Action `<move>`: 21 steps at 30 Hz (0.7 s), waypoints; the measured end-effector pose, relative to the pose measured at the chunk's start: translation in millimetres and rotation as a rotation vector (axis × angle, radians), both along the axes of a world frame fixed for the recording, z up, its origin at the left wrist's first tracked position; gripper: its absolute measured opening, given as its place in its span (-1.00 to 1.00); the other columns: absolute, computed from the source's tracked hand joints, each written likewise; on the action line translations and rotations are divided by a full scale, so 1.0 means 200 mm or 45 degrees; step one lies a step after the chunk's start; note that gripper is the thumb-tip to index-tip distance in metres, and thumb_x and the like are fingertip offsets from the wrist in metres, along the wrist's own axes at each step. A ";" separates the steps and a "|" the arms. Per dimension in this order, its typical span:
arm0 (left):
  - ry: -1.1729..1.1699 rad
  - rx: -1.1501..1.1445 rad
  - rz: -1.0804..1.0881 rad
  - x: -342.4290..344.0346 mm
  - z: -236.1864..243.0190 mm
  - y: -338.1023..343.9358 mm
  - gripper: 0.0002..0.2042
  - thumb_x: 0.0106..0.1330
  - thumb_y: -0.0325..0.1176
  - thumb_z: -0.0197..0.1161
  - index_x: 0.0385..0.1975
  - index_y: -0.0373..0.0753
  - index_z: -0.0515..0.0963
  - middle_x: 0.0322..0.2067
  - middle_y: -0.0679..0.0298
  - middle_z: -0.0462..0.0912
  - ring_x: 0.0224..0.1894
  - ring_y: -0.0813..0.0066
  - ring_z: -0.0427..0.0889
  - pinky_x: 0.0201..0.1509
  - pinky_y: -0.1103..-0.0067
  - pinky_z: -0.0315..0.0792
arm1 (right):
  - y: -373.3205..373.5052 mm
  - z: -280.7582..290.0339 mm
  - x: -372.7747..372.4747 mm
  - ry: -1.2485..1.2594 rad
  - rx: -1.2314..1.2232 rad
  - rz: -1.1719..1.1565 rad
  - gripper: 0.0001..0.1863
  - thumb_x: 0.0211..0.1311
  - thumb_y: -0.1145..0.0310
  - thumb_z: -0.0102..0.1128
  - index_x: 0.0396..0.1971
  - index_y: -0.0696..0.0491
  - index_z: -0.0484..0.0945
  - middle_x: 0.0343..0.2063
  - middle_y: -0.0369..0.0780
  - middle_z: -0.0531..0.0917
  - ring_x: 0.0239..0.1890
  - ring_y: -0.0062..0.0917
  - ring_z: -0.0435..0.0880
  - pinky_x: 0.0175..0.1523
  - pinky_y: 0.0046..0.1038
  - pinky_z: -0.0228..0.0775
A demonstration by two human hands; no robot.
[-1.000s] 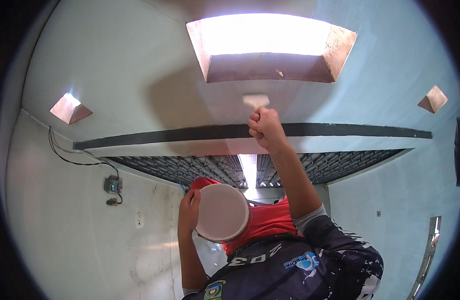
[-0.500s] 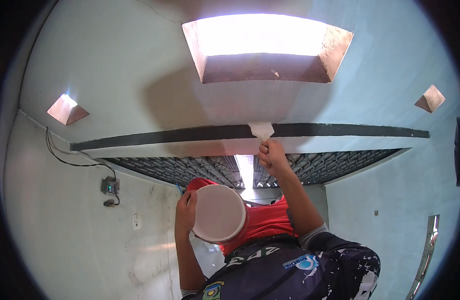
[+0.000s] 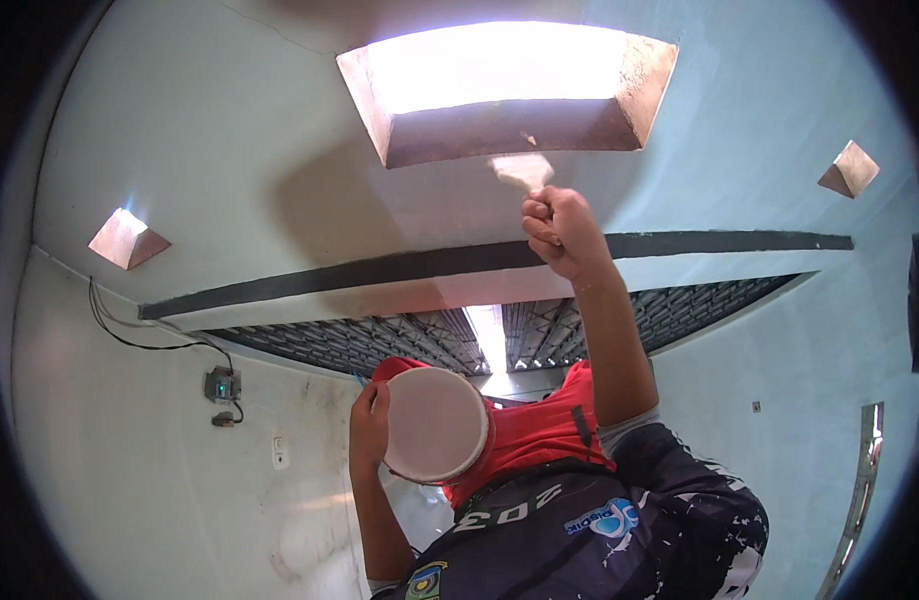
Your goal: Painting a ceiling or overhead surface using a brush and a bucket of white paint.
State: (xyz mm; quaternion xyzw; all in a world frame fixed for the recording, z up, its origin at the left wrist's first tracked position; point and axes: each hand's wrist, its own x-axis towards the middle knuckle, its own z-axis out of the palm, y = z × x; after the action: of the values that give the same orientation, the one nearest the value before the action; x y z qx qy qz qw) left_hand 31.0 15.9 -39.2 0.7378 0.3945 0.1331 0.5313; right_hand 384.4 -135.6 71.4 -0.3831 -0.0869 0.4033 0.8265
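My right hand (image 3: 568,232) is raised and closed round the handle of a wide, flat, white paintbrush (image 3: 523,173). The brush is slightly blurred, its broad end up against the pale wall (image 3: 450,205), just under the lower edge of a bright window opening (image 3: 500,130). At chest height on the left, my left hand (image 3: 371,425) grips the side of a round white bucket (image 3: 436,425), its fingers over the rim. A smooth pale round surface fills the bucket's outline; whether it is paint I cannot tell.
A dark grey band (image 3: 420,265) crosses the wall, with a metal lattice (image 3: 310,343) beyond it. Small square openings (image 3: 128,240) flank the window. At left, black cables run to a small electrical box (image 3: 222,384), with a white socket plate (image 3: 280,453) lower down.
My right hand has lifted the paintbrush from the dark band up the wall to near the window's lower edge. The left hand and bucket stay nearly in place.
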 end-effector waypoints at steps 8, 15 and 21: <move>-0.014 0.025 0.009 0.00 0.01 0.01 -0.62 0.56 -0.13 0.01 -0.07 -0.37 0.59 -0.18 0.12 0.68 -0.09 0.37 0.61 0.07 0.50 0.43 | -0.19 0.00 -0.13 -0.133 -0.180 -0.020 -0.85 0.45 0.30 -0.13 -0.32 0.01 0.38 -0.64 -0.44 0.27 -0.80 -0.81 0.08 -0.78 -0.64 -0.18; -0.025 0.030 0.011 0.00 0.02 0.00 -0.62 0.56 -0.12 0.02 -0.09 -0.38 0.58 -0.22 0.13 0.67 -0.13 0.39 0.60 0.04 0.50 0.43 | -0.18 -0.77 0.01 0.258 -0.389 -0.119 -0.81 0.40 0.30 -0.11 -0.44 0.00 0.32 -0.66 -0.38 0.27 -0.79 -0.71 0.12 -0.72 -0.56 -0.15; -0.013 0.007 0.001 0.00 0.00 0.00 -0.61 0.56 -0.10 0.02 -0.10 -0.38 0.58 -0.22 0.13 0.66 -0.14 0.40 0.59 0.03 0.50 0.42 | -0.11 -0.62 0.24 0.275 -0.359 -0.223 -0.81 0.38 0.42 -0.12 -0.50 0.01 0.28 -0.64 -0.37 0.27 -0.76 -0.71 0.14 -0.71 -0.56 -0.17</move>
State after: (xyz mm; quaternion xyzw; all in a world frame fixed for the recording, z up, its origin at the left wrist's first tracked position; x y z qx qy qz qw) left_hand 31.1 15.9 -38.8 0.7385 0.3917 0.1383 0.5312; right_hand 432.8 -158.5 -52.5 -0.4558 0.0933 0.3766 0.8011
